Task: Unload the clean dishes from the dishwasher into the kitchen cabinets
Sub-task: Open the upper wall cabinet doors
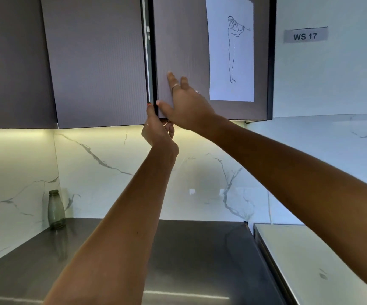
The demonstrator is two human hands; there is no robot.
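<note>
I stand facing a row of ribbed grey wall cabinets above a desk (200, 249) of brushed steel. My left hand (156, 128) reaches up to the bottom corner of the right cabinet door (182, 51), its fingers curled around the lower edge, the thumb up along the door's side. My right hand (184, 102) lies flat on the face of that same door, fingers spread and straight, a ring on one of them. The door stands slightly ajar, a narrow gap showing between it and the left cabinet door (98, 62). A sheet of paper (231, 49) with a line drawing of a standing figure is stuck on the door, just right of my right hand.

The wall behind the desk is white marble with grey veins, lit by a warm strip under the cabinets. A glass bottle (55, 210) stands upright in the back left corner of the desk. To the right, a white counter (310, 260) adjoins the steel one. A label (305, 35) reading "WS 17" sits on the white wall at upper right. No dishes or dishwasher are in view.
</note>
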